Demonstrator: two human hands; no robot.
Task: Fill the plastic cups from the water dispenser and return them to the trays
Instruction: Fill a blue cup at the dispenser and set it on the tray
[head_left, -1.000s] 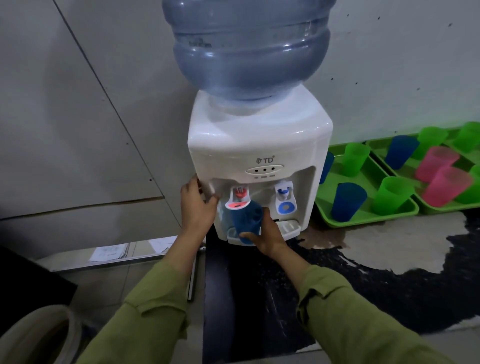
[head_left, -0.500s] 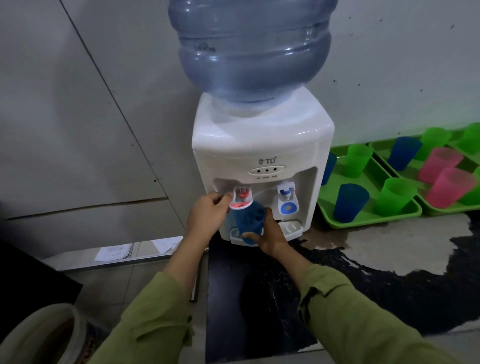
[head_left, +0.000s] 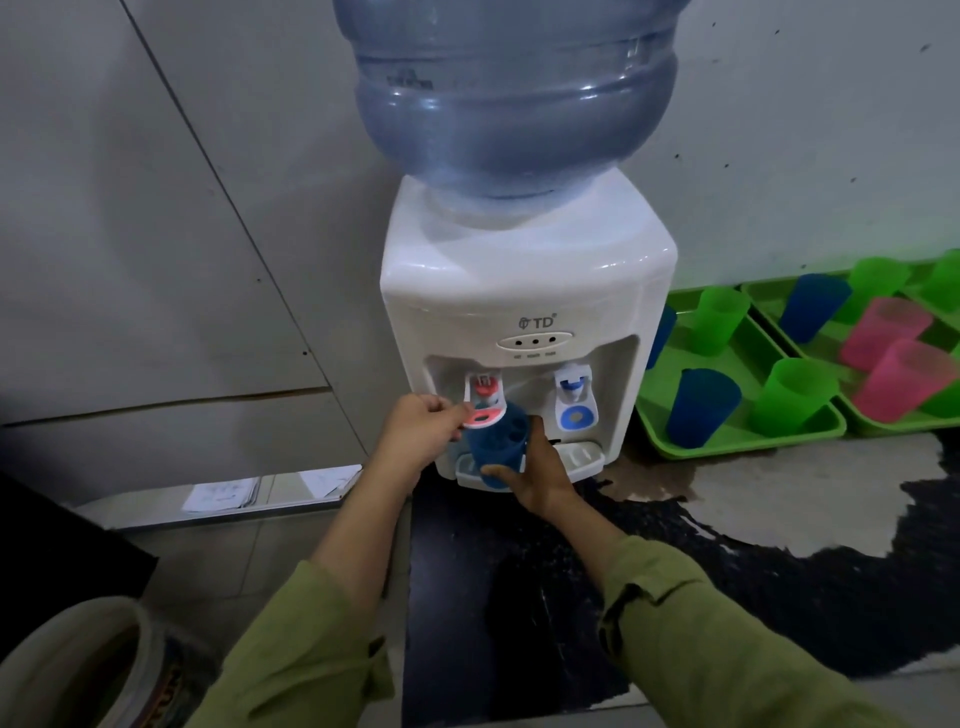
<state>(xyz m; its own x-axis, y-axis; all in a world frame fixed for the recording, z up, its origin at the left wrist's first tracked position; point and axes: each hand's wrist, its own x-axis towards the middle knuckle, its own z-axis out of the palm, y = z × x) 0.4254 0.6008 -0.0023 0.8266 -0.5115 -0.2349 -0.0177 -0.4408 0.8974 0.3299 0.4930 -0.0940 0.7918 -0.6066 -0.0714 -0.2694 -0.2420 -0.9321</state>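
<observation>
Blue cup (head_left: 496, 441): my right hand (head_left: 543, 470) grips it under red tap lever (head_left: 484, 415), pinched by my left hand (head_left: 418, 434) at nine o'clock, for filling.

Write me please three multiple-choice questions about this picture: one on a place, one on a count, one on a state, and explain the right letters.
1. Where is the blue cup held?
A. under the red tap
B. under the blue tap
C. on top of the bottle

2. How many pink cups stand on the green trays?
A. one
B. two
C. four

3. What does the left hand do?
A. hangs idle
B. holds a green cup
C. grips the red tap

Answers:
1 A: the right hand holds the blue cup just below the red tap.
2 B: two pink cups show, both in the tray farther right.
3 C: its fingers curl on the red tap.
</observation>
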